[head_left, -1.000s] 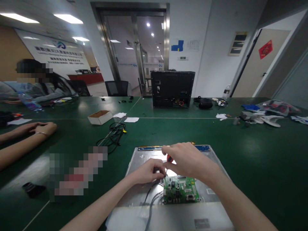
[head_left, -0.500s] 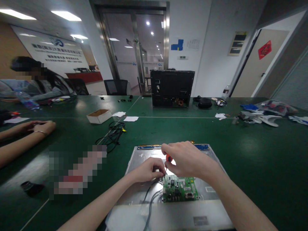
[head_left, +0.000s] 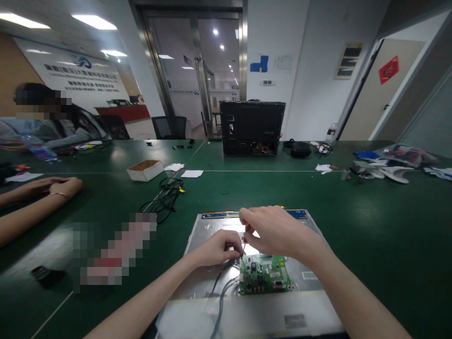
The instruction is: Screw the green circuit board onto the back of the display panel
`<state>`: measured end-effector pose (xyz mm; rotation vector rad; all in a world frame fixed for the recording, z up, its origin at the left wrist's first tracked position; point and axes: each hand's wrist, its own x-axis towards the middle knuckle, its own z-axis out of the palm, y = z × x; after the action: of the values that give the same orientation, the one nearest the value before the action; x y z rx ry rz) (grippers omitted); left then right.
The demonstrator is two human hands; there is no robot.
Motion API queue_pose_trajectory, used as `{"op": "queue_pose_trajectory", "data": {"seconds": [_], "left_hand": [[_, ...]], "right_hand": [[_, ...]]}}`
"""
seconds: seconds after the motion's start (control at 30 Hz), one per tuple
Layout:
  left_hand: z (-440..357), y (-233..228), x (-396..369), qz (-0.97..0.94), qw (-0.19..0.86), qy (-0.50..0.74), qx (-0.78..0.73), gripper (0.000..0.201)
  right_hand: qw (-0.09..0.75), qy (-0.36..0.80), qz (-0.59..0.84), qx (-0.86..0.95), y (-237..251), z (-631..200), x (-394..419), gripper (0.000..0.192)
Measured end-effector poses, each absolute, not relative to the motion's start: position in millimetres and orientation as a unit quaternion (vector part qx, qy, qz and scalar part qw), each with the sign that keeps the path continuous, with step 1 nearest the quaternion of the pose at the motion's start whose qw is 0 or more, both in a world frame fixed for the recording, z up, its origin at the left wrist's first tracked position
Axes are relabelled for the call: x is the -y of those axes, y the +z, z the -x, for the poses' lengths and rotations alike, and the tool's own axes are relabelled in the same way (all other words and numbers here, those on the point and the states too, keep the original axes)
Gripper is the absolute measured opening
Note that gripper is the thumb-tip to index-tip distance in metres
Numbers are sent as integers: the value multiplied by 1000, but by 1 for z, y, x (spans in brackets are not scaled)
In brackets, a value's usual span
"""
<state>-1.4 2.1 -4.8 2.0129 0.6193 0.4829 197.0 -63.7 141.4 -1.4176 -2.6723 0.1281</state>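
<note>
Right hand pinched the red-handled metal screwdriver, shaft slanting down-left to the far-left corner of the green rectangular circuit board. Left hand had fingers bunched by the tip, couldn't tell on what.

Wht box nr blk cables, prob. bottle far L.

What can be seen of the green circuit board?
The green circuit board lies flat, component side up, on a silvery metal panel. It looks rectangular, with dark and pale components and, at its near edge, an apparent VGA port. Cables run by its left side. The screwdriver in the right hand points at its far-left corner; contact is unclear.
</note>
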Motion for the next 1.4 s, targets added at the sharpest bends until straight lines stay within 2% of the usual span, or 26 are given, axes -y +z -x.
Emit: {"op": "queue_pose_trajectory", "data": {"seconds": [0.27,0.43,0.63,0.8,0.97,1.13,1.4], "left_hand": [[1,0,0,-826,464,197,-253,11],[1,-3,-1,-828,463,198,-246,10],[2,-5,-1,-836,441,197,-261,3],[0,0,0,-825,461,208,-253,7],[0,1,1,-812,485,201,-253,15],[1,-3,0,-829,448,211,-260,10],[1,-4,0,-826,458,205,-258,13]], "right_hand": [[51,14,494,868,137,-195,59,18],[66,39,460,885,137,-195,62,12],[79,45,431,898,137,-195,67,16],[63,34,469,880,139,-193,65,23],[54,17,484,873,138,-192,64,20],[66,27,470,880,137,-193,66,13],[60,42,472,879,140,-194,67,16]]}}
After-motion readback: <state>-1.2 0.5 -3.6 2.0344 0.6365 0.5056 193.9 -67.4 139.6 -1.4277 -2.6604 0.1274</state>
